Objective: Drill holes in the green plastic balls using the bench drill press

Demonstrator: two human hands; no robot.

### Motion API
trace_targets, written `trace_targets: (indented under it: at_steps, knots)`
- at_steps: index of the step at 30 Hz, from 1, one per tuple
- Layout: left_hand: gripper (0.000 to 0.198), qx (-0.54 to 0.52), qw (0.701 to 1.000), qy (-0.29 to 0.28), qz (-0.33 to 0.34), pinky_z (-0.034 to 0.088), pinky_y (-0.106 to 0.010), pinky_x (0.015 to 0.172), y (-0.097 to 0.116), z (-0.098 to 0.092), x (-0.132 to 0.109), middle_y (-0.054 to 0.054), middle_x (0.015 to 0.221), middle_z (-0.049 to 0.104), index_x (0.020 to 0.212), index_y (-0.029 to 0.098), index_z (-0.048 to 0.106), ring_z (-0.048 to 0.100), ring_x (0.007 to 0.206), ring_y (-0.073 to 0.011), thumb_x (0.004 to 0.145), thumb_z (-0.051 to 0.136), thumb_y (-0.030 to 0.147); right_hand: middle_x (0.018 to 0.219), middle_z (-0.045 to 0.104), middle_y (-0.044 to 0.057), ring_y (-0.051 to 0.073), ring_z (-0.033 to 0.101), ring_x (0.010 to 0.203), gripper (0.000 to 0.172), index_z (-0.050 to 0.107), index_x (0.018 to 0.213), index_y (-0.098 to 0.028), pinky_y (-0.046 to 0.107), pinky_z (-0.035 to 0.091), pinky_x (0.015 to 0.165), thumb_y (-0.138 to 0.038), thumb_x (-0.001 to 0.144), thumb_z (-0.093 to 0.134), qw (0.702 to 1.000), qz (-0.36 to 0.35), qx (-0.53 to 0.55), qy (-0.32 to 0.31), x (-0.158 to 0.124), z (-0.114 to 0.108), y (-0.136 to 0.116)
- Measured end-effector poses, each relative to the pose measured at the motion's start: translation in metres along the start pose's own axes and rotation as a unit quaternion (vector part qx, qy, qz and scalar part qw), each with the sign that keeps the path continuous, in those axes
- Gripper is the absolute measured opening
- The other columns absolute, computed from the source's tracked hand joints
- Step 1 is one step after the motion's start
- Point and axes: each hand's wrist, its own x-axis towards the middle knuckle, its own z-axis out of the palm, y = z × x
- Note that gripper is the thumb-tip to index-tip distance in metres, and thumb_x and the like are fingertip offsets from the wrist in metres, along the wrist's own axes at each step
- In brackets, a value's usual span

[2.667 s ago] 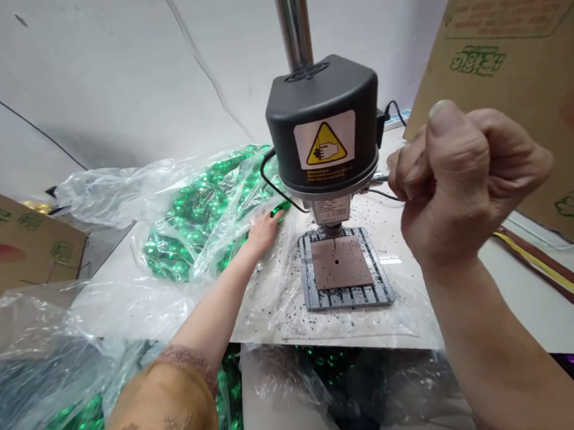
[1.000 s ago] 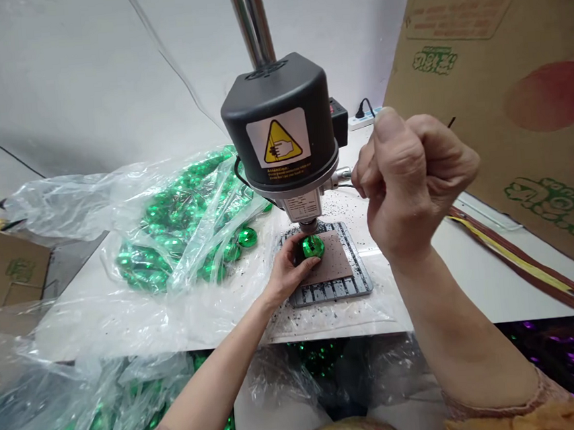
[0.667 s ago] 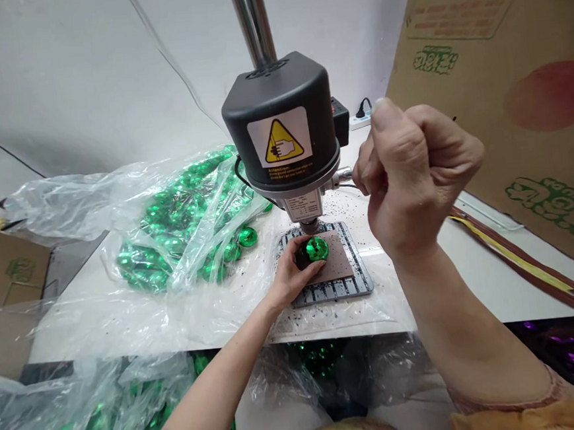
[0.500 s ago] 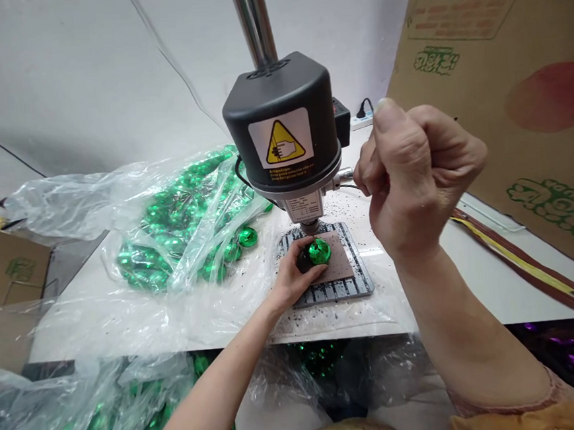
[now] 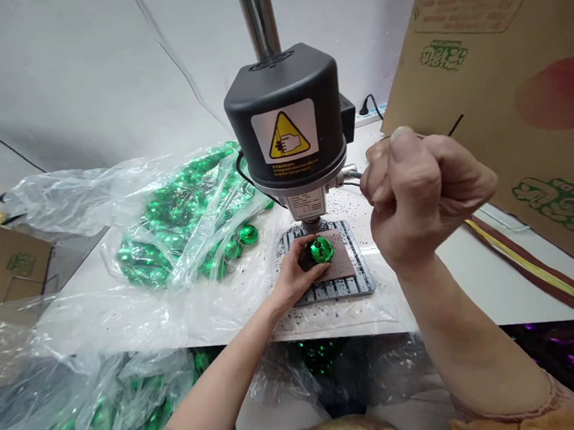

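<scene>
My left hand pinches a shiny green faceted ball between thumb and fingers, on a brown board over the slotted metal base. A small dark spot shows on the ball's top. Just above stands the chuck of a black bench drill press; whether a bit touches the ball I cannot tell. My right hand is closed in a fist around the press's feed handle, most of it hidden by the fingers. A thin dark rod sticks out behind that fist.
Several green balls lie in clear plastic on the left of the white table; loose green balls sit nearer the press. Dark shavings are scattered about. A large cardboard box and brown-yellow straps are at right. More bagged green balls are below.
My right fist has come down a little with the feed handle, and the dark rod behind it shows more. My left hand keeps the ball in place; the view has shifted slightly.
</scene>
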Motion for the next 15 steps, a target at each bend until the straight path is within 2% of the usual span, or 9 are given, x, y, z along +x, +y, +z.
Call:
trace_targets:
  at_steps: [3, 6, 9, 15]
  knots:
    - [0.058, -0.015, 1.000, 0.007, 0.001, 0.052, -0.045, 0.105, -0.002, 0.001, 0.000, -0.011, 0.128, 0.067, 0.126, 0.021, 0.054, 0.065, 0.121, -0.0288, 0.079, 0.082, 0.038, 0.044, 0.032, -0.007, 0.004, 0.029, 0.040, 0.047, 0.034, 0.052, -0.020, 0.028, 0.027, 0.047, -0.024, 0.091, 0.060, 1.000, -0.007, -0.010, 0.001, -0.004, -0.002, 0.000]
    - [0.058, -0.013, 1.000, 0.007, 0.002, 0.053, -0.044, 0.104, -0.005, 0.000, 0.000, -0.011, 0.127, 0.067, 0.126, 0.021, 0.055, 0.065, 0.119, -0.0286, 0.079, 0.083, 0.039, 0.044, 0.030, -0.007, 0.004, 0.031, 0.041, 0.052, 0.030, 0.050, -0.020, 0.028, 0.029, 0.047, -0.030, 0.091, 0.060, 0.999, -0.021, -0.032, 0.011, -0.008, -0.004, 0.003]
    - [0.059, -0.008, 1.000, 0.009, 0.007, 0.053, -0.044, 0.102, -0.006, 0.000, 0.000, -0.011, 0.126, 0.068, 0.126, 0.021, 0.055, 0.066, 0.117, -0.0280, 0.079, 0.083, 0.041, 0.045, 0.028, -0.006, 0.003, 0.032, 0.041, 0.055, 0.026, 0.049, -0.018, 0.027, 0.024, 0.045, -0.029, 0.090, 0.061, 0.999, -0.026, -0.035, 0.024, -0.012, -0.005, 0.004]
    - [0.059, -0.024, 1.000, 0.010, 0.008, 0.052, -0.043, 0.103, -0.004, 0.001, 0.000, -0.012, 0.127, 0.067, 0.126, 0.020, 0.056, 0.065, 0.118, -0.0278, 0.079, 0.083, 0.042, 0.046, 0.023, -0.007, 0.002, 0.024, 0.039, 0.055, 0.020, 0.051, -0.018, 0.026, 0.017, 0.042, -0.023, 0.087, 0.061, 0.998, -0.035, -0.034, 0.029, -0.018, -0.010, 0.007]
